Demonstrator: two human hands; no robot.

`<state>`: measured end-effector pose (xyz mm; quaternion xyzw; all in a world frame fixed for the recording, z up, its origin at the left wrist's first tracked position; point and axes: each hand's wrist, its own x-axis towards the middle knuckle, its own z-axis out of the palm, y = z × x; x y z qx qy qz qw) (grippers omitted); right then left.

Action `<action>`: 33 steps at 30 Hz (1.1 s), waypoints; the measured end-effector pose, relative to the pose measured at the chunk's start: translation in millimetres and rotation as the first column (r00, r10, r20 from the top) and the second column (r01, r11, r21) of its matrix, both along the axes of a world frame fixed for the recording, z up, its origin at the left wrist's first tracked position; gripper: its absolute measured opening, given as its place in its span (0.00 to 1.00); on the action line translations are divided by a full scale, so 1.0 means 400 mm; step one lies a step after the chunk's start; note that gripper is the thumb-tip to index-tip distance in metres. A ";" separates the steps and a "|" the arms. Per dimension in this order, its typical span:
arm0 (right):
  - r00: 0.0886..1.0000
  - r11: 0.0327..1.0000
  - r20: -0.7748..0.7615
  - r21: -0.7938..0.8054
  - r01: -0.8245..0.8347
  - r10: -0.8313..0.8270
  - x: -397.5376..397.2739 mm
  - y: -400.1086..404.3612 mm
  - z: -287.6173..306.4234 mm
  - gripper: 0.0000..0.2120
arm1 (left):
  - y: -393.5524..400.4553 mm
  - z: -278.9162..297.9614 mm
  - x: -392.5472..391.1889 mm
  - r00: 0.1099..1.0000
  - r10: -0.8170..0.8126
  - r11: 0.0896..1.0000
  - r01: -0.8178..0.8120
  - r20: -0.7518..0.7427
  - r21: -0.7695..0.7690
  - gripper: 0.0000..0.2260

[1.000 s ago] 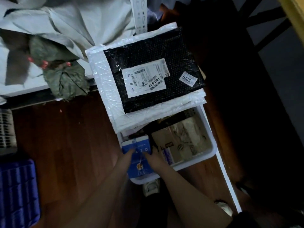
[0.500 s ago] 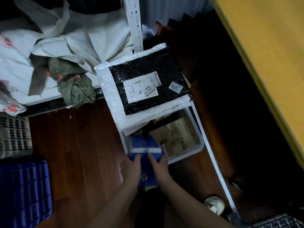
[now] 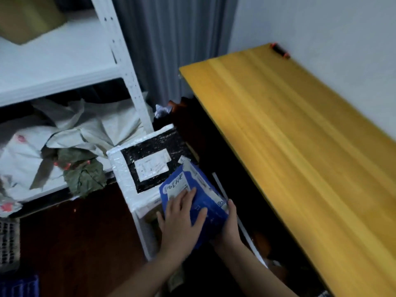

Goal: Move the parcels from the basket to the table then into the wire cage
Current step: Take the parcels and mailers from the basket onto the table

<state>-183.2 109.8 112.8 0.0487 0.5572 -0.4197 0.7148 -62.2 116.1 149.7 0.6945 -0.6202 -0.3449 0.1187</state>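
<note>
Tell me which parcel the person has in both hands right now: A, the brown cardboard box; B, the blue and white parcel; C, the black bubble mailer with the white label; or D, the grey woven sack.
B: the left hand lies flat on top of the blue and white parcel and the right hand grips its right edge, while the black bubble mailer lies untouched behind it.
</note>
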 end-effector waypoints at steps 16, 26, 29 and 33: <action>0.760 0.672 0.213 -0.364 0.645 -0.614 -0.457 -0.072 0.338 0.19 | -0.234 0.397 -0.528 0.839 -0.201 0.917 -0.021 -0.506 -0.399 0.28; 0.683 0.593 0.021 -0.476 0.649 -0.730 -0.814 0.048 0.337 0.19 | -0.242 0.375 -0.910 0.746 0.221 0.764 0.267 -0.628 0.587 0.34; 0.735 0.732 -0.197 -0.425 0.532 -0.649 -0.912 0.069 0.340 0.20 | -0.249 0.349 -0.992 0.705 0.243 0.786 0.259 -0.666 0.561 0.31; 0.793 0.891 -0.439 -0.361 0.276 -0.423 -1.053 0.071 0.356 0.20 | -0.263 0.291 -1.120 0.711 0.192 0.856 0.216 -0.677 0.470 0.32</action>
